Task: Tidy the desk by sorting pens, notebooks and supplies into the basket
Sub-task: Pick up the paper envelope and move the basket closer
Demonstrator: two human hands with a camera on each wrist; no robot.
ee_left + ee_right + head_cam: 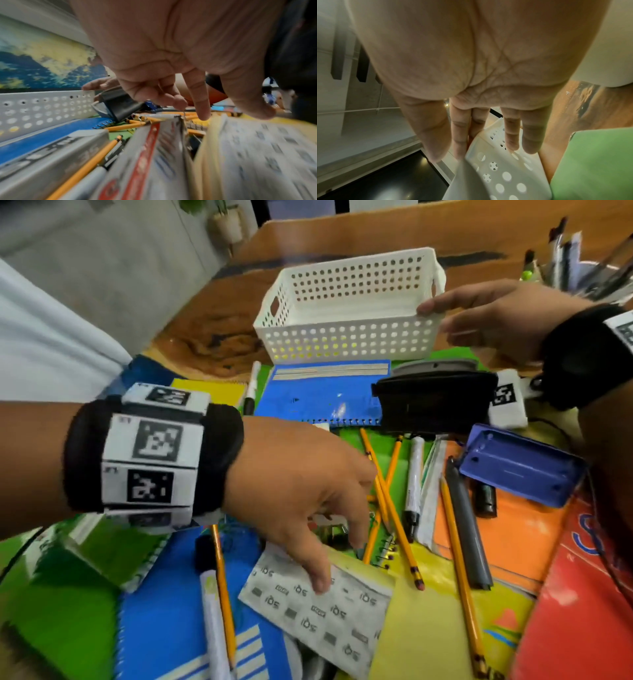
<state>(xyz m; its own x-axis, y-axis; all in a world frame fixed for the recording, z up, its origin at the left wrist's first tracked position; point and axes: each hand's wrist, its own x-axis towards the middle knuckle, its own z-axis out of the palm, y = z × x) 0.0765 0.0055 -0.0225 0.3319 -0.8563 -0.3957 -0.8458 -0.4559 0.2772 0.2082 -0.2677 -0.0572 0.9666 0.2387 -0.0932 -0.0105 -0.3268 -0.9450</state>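
Note:
The white perforated basket (342, 344) (42, 108) (505, 175) stands on the wooden desk behind the clutter, and I see nothing inside it. My right hand (435, 318) (474, 150) pinches its right end wall, thumb over the rim and fingers outside. My left hand (337, 565) (231, 115) hovers low over the pile with loose, spread fingers. Its thumb touches a grey printed packet (318, 611) (265, 155). Its fingertips hang by binder clips (332, 530) and yellow pencils (394, 508). Whether a fingertip touches a clip is unclear.
Between the hands lie a blue spiral notebook (318, 402), a black pouch (435, 405), a white marker (414, 474), a grey pen (467, 525) and a blue plastic device (520, 467). Orange (513, 535), yellow (428, 628) and green notebooks overlap beneath. A pen cup (582, 275) stands far right.

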